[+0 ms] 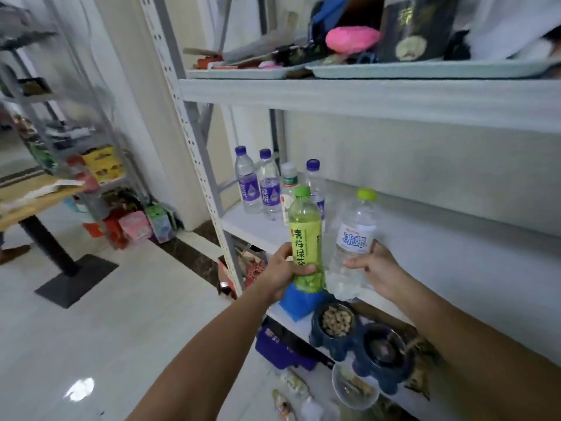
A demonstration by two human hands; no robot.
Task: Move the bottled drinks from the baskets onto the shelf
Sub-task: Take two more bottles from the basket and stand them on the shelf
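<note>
Head view. Both hands are loaded.

- The left hand (283, 268) has its fingers curled round the lower half of the tea bottle (305, 235).
- The right hand (379, 267) grips the lower part of the water bottle (353, 238), thumb across the front.
- Both bottles are upright with caps up and the long axis near vertical. The water bottle leans a little to the right.
- They hang side by side, close but apart, just in front of the front edge of the middle shelf (255, 227).

Key relation: four bottles (268, 185) already stand at the shelf's left end, directly behind the tea bottle. Bare board lies to the right, behind the water bottle. My judgement is that the right hand is nearer free space and can go straight in, while the left must set down short of the row or shift right.

The shelf board is flat, pale and smooth. The board above leaves headroom over the caps. A lower board carries pet bowls (337, 322). No basket is in view.
</note>
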